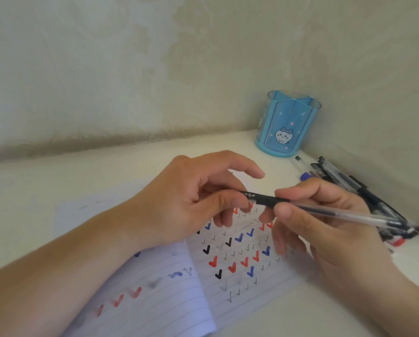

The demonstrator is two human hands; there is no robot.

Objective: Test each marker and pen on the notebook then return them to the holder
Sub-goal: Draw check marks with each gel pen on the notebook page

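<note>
I hold a clear-barrelled pen with a black grip level above the open notebook. My right hand grips its barrel near the black grip. My left hand pinches the black cap end at the pen's left tip. The notebook's lined pages carry many red, blue and black tick marks. The blue holder, with a cartoon cat on it, stands upright in the far right corner of the desk and looks empty.
A pile of pens and markers lies on the desk along the right wall, just below the holder. The white desk meets pale walls at the back and on the right.
</note>
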